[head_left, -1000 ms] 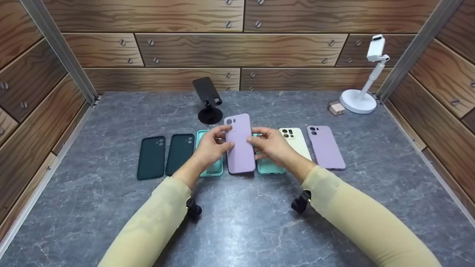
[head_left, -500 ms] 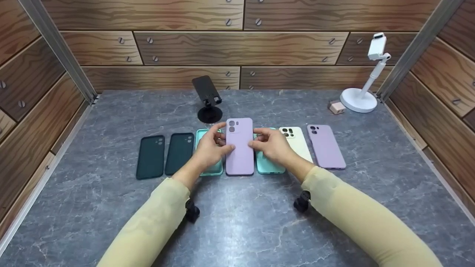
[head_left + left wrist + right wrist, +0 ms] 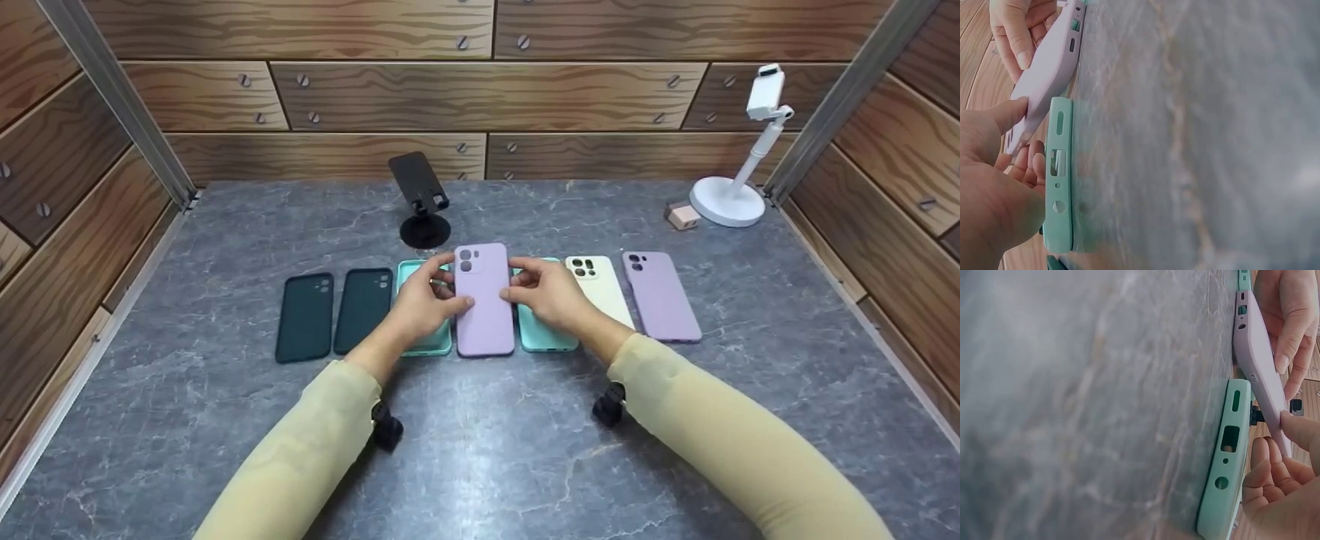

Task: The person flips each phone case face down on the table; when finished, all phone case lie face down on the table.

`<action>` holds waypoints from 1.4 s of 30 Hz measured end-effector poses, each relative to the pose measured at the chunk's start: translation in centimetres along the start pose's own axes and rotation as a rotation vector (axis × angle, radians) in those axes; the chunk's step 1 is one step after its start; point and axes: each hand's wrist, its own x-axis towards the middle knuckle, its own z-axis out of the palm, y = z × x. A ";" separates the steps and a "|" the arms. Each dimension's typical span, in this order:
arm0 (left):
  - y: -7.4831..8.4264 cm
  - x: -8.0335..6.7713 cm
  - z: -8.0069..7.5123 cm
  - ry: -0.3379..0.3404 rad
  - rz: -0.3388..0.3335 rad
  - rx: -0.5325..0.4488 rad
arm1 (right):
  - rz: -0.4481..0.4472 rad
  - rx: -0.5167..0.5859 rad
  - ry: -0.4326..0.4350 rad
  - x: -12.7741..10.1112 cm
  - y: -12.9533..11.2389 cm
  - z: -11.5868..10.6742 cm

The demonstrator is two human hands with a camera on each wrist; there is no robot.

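Note:
A lilac phone case (image 3: 484, 319) is between my two hands, its camera cutouts at the far end. My left hand (image 3: 421, 300) pinches its left edge, thumb on the back face. On the opposite edge my right hand (image 3: 553, 296) holds it the same way. In both wrist views the case (image 3: 1044, 84) slopes, its near end low at the table and its far end raised. A mint case (image 3: 439, 341) lies partly hidden beneath my left hand. Another mint case (image 3: 546, 337) is partly covered by my right hand, its port holes visible in the right wrist view.
Two dark green cases (image 3: 304, 319) lie at the left of the row. To the right are a cream case (image 3: 606, 292) and a second lilac case (image 3: 661, 296). Behind stand a black phone stand (image 3: 420, 199), a small pink block (image 3: 682, 217) and a white phone stand (image 3: 727, 201).
The held lilac case has come down toward the table and turned straighter in line with the row. Both hands kept their hold and moved with it slightly.

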 end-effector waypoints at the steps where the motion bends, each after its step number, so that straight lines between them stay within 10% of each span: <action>1: 0.0 0.0 0.0 -0.001 0.000 0.001 | 0.001 0.001 0.001 0.0 0.0 0.0; 42: -0.3 0.0 0.2 -0.019 -0.041 0.116 | -0.004 -0.057 -0.023 0.8 0.7 0.4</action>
